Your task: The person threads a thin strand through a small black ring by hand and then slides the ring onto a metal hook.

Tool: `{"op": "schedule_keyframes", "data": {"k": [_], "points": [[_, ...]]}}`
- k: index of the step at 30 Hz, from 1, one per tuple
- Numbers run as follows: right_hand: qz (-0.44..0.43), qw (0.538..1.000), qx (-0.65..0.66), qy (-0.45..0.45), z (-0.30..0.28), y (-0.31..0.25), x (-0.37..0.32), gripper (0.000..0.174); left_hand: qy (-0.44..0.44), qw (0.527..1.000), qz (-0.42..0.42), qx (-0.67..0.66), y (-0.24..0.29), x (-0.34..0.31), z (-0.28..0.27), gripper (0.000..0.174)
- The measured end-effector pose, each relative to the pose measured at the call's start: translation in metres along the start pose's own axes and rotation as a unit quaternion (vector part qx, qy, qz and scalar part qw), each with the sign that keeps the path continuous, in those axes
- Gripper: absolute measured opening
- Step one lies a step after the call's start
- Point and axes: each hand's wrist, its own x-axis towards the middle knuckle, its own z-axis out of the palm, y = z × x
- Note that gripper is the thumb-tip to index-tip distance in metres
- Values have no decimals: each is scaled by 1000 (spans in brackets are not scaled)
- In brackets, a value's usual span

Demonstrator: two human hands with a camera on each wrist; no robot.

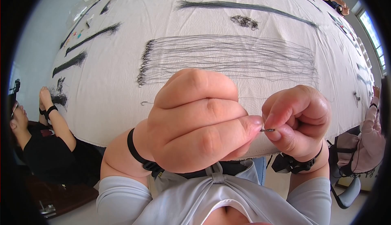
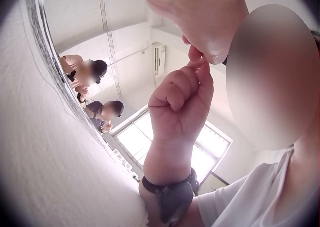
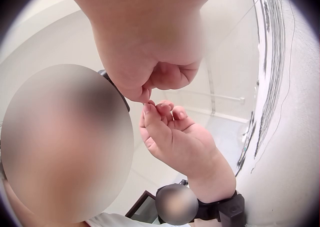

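Observation:
In the head view a small, thin dark piece [image 1: 267,130] bridges the fingertips of both hands in front of the chest. My left hand [image 1: 199,121] pinches one end of it, the other fingers folded into the palm. Thumb and forefinger of my right hand [image 1: 299,121] pinch the opposite end. The fingers cover most of the piece, and I cannot tell its kind. Both wrist views show the fingertips meeting, the right hand [image 2: 180,97] below the left in one, the left hand [image 3: 180,137] below the right in the other.
On the white-covered table [image 1: 122,111] lies a row of long thin dark strands [image 1: 232,58] with dark hook-like ends at left. Behind them are a dark strand bundle [image 1: 244,8] and a pile of small dark pieces [image 1: 245,22]. People sit around the table, one at left [image 1: 45,139].

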Motion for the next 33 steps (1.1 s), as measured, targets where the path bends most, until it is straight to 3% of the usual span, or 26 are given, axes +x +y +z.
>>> {"op": "schedule_keyframes", "data": {"k": [14,22,28,33], "points": [[55,998,7,28,-1,-1,-4,22,6,999,-9,-39,-4,4,3,21],[1,996,67,67,11,5,2,25,6,999,-8,-40,-5,3,3,22],[-21,999,-18,31,1,8,1,25,13,999,0,-49,-7,2,9,23],[-87,990,-104,33,0,14,4,19,14,997,-12,-73,-7,3,11,23]]}}
